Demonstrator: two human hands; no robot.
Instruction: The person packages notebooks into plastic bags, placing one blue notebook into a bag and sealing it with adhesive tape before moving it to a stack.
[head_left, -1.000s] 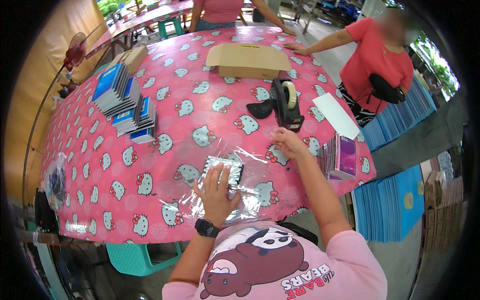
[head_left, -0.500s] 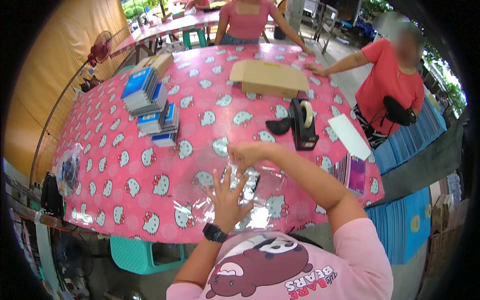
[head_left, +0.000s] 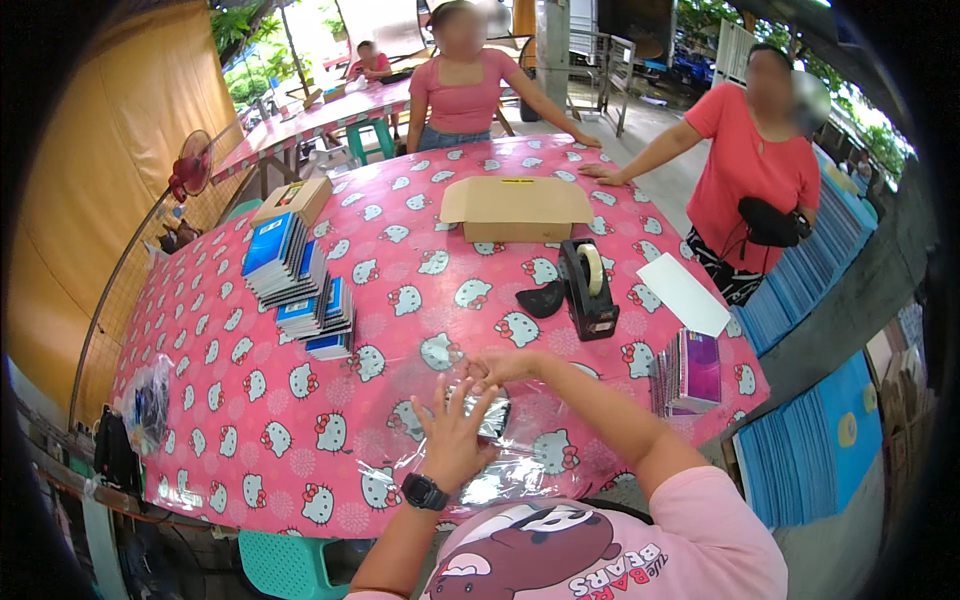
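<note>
A shiny clear plastic sheet (head_left: 520, 472) lies on the table close to my body; whether it is a bag or loose film I cannot tell. My left hand (head_left: 455, 440), with a black watch on the wrist, rests on it with fingers spread. Just beyond those fingertips, my right hand (head_left: 503, 368) is closed, its fingers bent down at the plastic's far part and seemingly pinching it. A small dark thing (head_left: 496, 418) shows under or in the plastic beside my left fingers, mostly hidden by glare.
Stacked spiral notebooks (head_left: 285, 265) stand left, purple ones (head_left: 692, 370) right. Ahead are a black tape dispenser (head_left: 590, 290), a dark curved piece (head_left: 541, 299), an open cardboard box (head_left: 517, 210) and a white card (head_left: 684, 293). Two people stand at the table's far side, hands on it.
The view has tilted up, so the table sits lower in the picture. My right hand looks lower and flatter; my left has slid slightly forward over the plastic, fingers still spread.
</note>
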